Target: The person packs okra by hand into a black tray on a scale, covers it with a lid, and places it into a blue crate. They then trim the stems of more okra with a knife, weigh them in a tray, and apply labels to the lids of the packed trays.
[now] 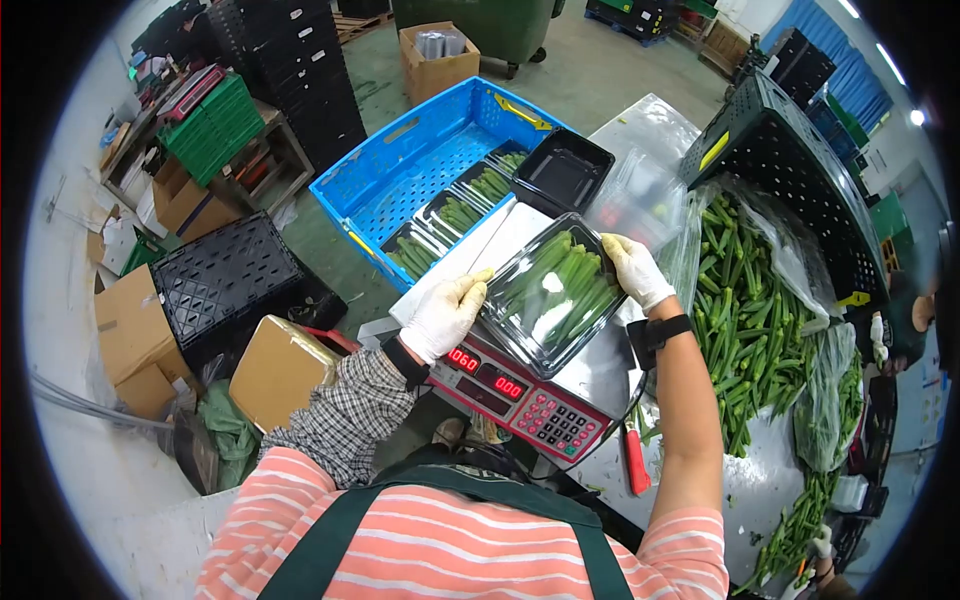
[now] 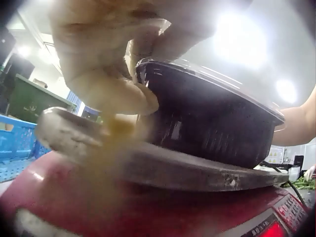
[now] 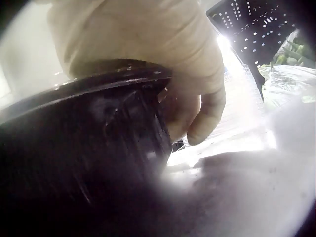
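A black tray of okra with a clear lid sits on or just over the metal plate of a red scale. My gloved left hand pinches its left edge; in the left wrist view the thumb and fingers of that hand hold the tray's rim. My gloved right hand grips the upper right corner, and in the right wrist view its fingers curl over the rim of the black tray. The scale's display shows red digits.
Behind the scale a blue crate holds several packed okra trays. An empty black tray and clear lids lie beyond. Loose okra spills from a tipped black crate at right. A red-handled tool lies nearby.
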`<state>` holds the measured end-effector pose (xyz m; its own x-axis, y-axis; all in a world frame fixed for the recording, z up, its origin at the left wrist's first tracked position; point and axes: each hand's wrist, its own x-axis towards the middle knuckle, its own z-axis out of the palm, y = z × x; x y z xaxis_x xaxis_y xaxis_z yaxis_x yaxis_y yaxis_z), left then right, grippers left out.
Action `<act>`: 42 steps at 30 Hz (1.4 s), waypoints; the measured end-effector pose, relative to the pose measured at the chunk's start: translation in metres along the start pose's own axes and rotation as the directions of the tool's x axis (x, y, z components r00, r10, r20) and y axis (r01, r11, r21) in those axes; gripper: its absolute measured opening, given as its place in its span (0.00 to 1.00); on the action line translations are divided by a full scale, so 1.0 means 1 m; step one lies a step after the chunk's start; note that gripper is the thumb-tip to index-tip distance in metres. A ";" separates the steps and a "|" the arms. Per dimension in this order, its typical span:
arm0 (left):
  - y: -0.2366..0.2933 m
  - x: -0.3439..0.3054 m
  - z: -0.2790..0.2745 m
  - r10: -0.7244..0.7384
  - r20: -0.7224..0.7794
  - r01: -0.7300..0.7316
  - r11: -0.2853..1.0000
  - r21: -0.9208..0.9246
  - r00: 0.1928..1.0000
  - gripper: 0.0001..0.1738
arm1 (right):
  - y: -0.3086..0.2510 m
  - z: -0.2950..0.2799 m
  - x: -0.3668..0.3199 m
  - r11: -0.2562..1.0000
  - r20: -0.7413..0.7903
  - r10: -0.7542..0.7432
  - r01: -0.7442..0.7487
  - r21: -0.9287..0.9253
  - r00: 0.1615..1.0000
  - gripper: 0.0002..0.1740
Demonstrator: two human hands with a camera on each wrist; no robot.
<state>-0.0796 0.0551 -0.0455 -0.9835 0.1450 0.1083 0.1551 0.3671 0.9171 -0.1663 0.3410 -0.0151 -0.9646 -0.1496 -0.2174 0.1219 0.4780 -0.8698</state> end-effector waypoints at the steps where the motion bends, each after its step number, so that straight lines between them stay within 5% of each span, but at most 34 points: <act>1: -0.006 0.000 0.000 -0.034 0.043 0.038 0.995 -0.097 0.998 0.17 | 0.001 -0.001 0.001 0.999 0.033 -0.034 0.034 0.022 0.999 0.22; 2: -0.009 0.003 -0.001 -0.058 0.089 0.074 0.979 -0.191 0.994 0.18 | 0.001 -0.004 0.005 0.997 0.062 -0.074 0.071 0.043 0.995 0.22; 3: 0.020 0.002 -0.012 -0.243 0.184 0.289 0.912 -0.292 0.952 0.16 | 0.001 -0.005 0.008 0.999 0.065 -0.054 0.054 0.000 0.996 0.21; 4: 0.017 0.005 -0.013 -0.239 0.174 0.282 0.914 -0.293 0.955 0.16 | 0.000 -0.012 0.011 0.998 0.068 -0.064 0.064 -0.003 0.996 0.21; 6: 0.012 0.011 -0.019 -0.363 0.299 0.449 0.839 -0.307 0.883 0.14 | -0.012 -0.020 0.017 0.947 0.173 -0.068 0.118 -0.298 0.983 0.20; 7: 0.014 0.012 -0.019 -0.366 0.324 0.469 0.813 -0.346 0.873 0.13 | -0.018 -0.016 0.017 0.904 0.116 -0.226 0.253 -0.344 0.967 0.21; 10: 0.020 0.012 -0.018 -0.383 0.342 0.503 0.759 -0.414 0.858 0.12 | -0.050 -0.009 0.034 0.816 0.272 -0.260 0.362 -0.451 0.926 0.28; 11: 0.017 0.011 -0.016 -0.388 0.356 0.520 0.729 -0.446 0.850 0.12 | -0.046 -0.002 0.043 0.875 0.345 -0.299 0.400 -0.272 0.889 0.32; 12: 0.018 0.011 -0.016 -0.388 0.350 0.516 0.730 -0.448 0.853 0.12 | -0.055 0.002 0.044 0.917 0.377 -0.126 0.253 -0.309 0.918 0.29; 14: 0.020 0.007 -0.013 -0.403 0.339 0.526 0.642 -0.558 0.850 0.11 | -0.054 0.005 0.046 0.981 0.391 -0.062 0.127 -0.144 0.918 0.25; 18: 0.014 0.005 -0.007 -0.401 0.350 0.528 0.538 -0.657 0.846 0.09 | -0.055 0.004 0.043 0.973 0.401 -0.080 0.160 -0.169 0.913 0.27; 20: 0.011 0.004 -0.010 -0.393 0.372 0.535 0.501 -0.681 0.841 0.08 | -0.063 0.003 0.042 0.982 0.439 0.055 0.031 -0.188 0.897 0.27; 22: 0.007 0.002 -0.012 -0.349 0.415 0.539 0.451 -0.712 0.840 0.10 | -0.057 0.002 0.040 0.986 0.437 -0.017 0.087 -0.141 0.899 0.28; 24: 0.008 0.007 -0.020 -0.364 0.461 0.588 0.495 -0.640 0.809 0.11 | -0.054 -0.010 0.036 0.984 0.427 -0.097 0.152 -0.097 0.899 0.30; 26: 0.021 0.017 -0.040 -0.441 0.487 0.642 0.651 -0.405 0.754 0.16 | -0.048 -0.030 0.025 0.942 0.109 -0.226 0.246 -0.227 0.968 0.30; 30: 0.033 0.074 -0.057 -0.317 0.324 0.370 0.922 -0.113 0.891 0.18 | -0.027 -0.077 -0.014 0.932 0.171 -0.069 0.124 -0.340 0.983 0.31; 32: 0.052 0.105 -0.047 -0.287 0.407 0.282 0.957 0.075 0.867 0.20 | -0.011 -0.068 -0.035 0.990 0.114 0.082 -0.067 -0.126 0.990 0.28; 34: 0.048 0.140 -0.020 -0.295 0.497 0.275 0.954 0.115 0.816 0.20 | 0.010 -0.055 -0.046 0.994 0.070 0.072 -0.077 0.074 0.995 0.24; 38: 0.030 0.186 0.024 -0.298 0.693 0.418 0.909 -0.005 0.656 0.17 | 0.027 -0.037 -0.043 0.925 0.040 0.157 -0.161 0.345 0.987 0.16; 42: 0.039 0.181 0.043 -0.367 0.634 0.441 0.896 0.045 0.681 0.12 | 0.040 -0.032 -0.034 0.855 0.055 0.212 -0.213 0.473 0.976 0.10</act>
<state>-0.2479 0.1351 -0.0069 -0.6676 0.5464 -0.5058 -0.2901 0.4347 0.8526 -0.1358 0.3932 -0.0281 -0.9022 -0.0921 -0.4214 0.4203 0.0316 -0.9068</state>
